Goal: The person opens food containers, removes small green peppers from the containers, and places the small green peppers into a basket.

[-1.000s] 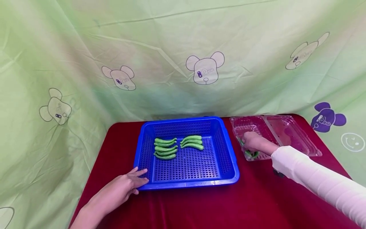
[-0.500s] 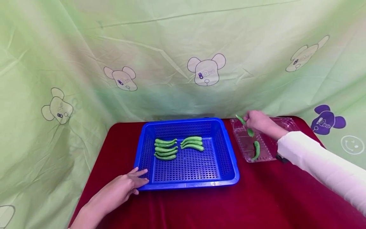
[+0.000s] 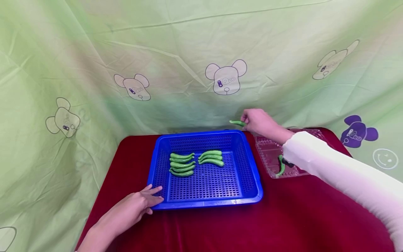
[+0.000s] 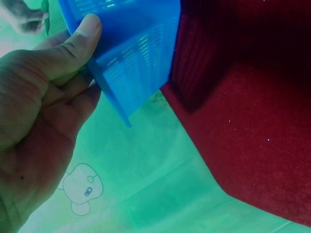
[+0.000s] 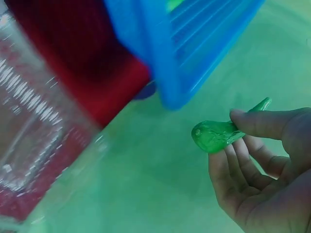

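My right hand (image 3: 259,121) is raised above the far right corner of the blue basket (image 3: 204,203). Thumb and fingers pinch a small, curved, cucumber-like green vegetable (image 5: 216,136), blunt at one end and tapered at the other. At the basket's near left corner, my left hand (image 3: 138,203) grips the rim, thumb on one side and fingers on the other in the left wrist view. Inside the basket lie several similar vegetables in two groups, a left stack (image 3: 182,164) and a right stack (image 3: 211,157). One more vegetable (image 3: 281,166) lies in the clear plastic box (image 3: 267,150).
The box, its lid laid open to the right and partly hidden by my right arm, stands right of the basket. A red cloth (image 3: 220,227) covers the table. Behind and beside it hangs a green curtain (image 3: 176,42) printed with cartoon heads.
My right hand has lifted a green vegetable out of the clear box and moved up and left toward the basket. One vegetable stays in the box. My left hand has not moved.
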A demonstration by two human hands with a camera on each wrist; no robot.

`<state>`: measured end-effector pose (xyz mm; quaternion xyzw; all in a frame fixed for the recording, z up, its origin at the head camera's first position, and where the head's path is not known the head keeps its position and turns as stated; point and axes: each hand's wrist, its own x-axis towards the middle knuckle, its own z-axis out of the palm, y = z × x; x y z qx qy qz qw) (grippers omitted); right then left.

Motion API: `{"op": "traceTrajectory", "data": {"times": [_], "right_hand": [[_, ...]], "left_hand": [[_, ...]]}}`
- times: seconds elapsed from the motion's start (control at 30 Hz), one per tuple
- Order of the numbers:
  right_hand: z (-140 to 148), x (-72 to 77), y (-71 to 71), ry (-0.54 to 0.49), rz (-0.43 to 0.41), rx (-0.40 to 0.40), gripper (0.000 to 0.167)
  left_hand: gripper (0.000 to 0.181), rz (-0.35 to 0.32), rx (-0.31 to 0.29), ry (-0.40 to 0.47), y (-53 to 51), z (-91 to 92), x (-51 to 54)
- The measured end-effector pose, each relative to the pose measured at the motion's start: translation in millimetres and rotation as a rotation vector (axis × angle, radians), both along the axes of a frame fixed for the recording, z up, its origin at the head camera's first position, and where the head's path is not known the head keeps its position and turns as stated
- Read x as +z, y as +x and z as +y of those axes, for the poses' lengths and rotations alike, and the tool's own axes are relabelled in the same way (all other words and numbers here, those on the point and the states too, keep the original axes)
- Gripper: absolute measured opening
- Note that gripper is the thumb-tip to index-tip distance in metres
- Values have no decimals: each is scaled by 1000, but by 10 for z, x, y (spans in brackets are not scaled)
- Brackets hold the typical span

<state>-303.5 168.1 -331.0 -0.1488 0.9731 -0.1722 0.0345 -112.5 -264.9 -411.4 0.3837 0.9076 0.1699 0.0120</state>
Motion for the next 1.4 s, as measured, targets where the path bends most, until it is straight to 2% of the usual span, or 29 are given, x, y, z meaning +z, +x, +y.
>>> {"op": "traceTrajectory", "data": {"times": [0.2,0.33,0.47,0.6,0.73,0.97,1.07,1.23,1.4], "right_hand": [[-462,-57,17,13,22,108,31],[-735,-147,62,53,22,180,27],[-956,-292,118,132,22,260,19],[-1105,-455,197,235,30,353,31],[-1169,-612,291,301,44,418,31],[-1226,-836,409,363,-9,429,17],[-1245,-917,443,380,3,426,15],[-1276,-1050,475,439,74,423,14],[-1292,-1148,470,446,69,380,19]], "left_hand": [[45,-36,4,-3,-22,-17,19],[45,-45,5,3,-24,-28,23],[45,-55,8,0,-20,-33,30],[42,-104,26,-3,-15,-33,44],[41,-140,31,10,-24,-26,55],[39,-133,14,23,-36,-10,51],[39,-123,11,25,-34,-5,48],[39,-115,12,18,-34,2,46],[40,-110,13,20,-29,7,44]]}}
